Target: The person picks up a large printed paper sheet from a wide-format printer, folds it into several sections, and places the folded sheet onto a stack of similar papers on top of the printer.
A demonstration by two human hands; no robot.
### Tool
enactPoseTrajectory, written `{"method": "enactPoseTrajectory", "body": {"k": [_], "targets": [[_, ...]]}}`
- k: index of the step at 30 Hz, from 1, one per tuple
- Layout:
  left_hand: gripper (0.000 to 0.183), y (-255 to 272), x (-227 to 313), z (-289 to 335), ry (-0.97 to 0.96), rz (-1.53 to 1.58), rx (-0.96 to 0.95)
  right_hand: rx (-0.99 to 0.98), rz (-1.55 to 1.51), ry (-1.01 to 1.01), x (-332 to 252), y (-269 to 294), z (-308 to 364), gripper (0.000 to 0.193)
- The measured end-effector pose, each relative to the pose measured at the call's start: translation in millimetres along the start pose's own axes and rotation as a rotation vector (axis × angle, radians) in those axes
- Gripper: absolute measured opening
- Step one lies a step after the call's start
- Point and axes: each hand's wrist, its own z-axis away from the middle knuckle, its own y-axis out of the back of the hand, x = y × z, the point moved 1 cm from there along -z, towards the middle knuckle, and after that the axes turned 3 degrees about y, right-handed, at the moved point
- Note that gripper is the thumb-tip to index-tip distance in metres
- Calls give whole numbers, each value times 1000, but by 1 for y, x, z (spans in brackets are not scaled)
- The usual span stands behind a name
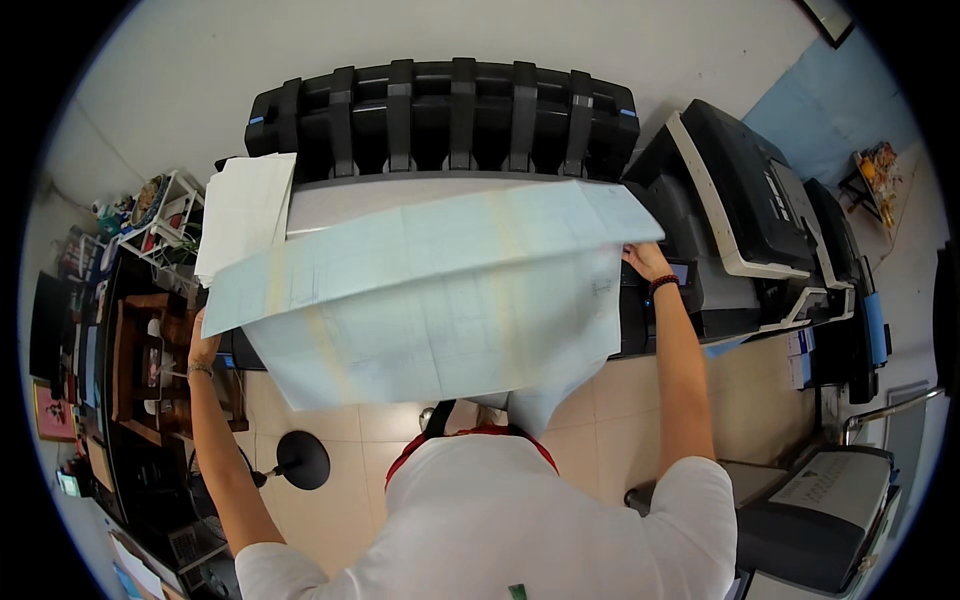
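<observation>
A wide pale blue paper sheet (430,310) with faint yellowish stripes and crease lines stretches between my hands. Its upper part is folded over toward me, and its lower part hangs down in front of my body. My left hand (204,345) grips the left end of the folded edge, fingers partly hidden by the paper. At the right end, my right hand (648,262) pinches the sheet near its corner. Behind the sheet stands a wide black machine (440,110) with several upright bands, like a large-format printer. The paper covers much of its pale flat top (400,192).
White paper sheets (245,215) lie at the machine's left end. A black and cream office copier (740,190) stands close on the right. A round black base (302,460) is on the tiled floor at left. Another grey and black machine (820,510) sits at lower right.
</observation>
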Motion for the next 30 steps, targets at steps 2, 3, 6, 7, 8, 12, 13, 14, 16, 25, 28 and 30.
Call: {"method": "enactPoseTrajectory", "body": {"k": [2,3,6,7,8,12,13,14,16,25,28,30], "targets": [[22,-41,8,-4,-5,29,11,-86,-106,81,8,49,0,33],[25,-29,0,-1,0,-10,-25,-187,-166,138,13,45,2,34],[26,-6,-20,15,-7,-134,-57,-150,114,132,21,19,-10,41],[25,-8,-26,17,54,-90,-35,-103,24,57,23,9,-10,43],[25,-4,-30,28,120,-54,4,-56,-58,-40,25,-9,-7,53],[47,-42,-34,33,176,77,-3,-76,-25,-236,13,-16,26,65],[52,-56,-31,32,195,144,-8,-82,86,-201,14,-16,34,64],[66,-60,-31,34,300,84,37,-98,194,-166,18,-20,40,63],[69,-71,-35,38,384,103,131,-124,364,-146,20,-24,46,66],[75,-85,-94,54,586,-368,416,-375,90,-200,24,-36,50,63],[69,-91,-99,51,602,-368,401,-248,442,-391,25,-37,51,69],[58,-77,-111,62,378,-291,392,-265,497,-464,33,-49,47,75]]}}
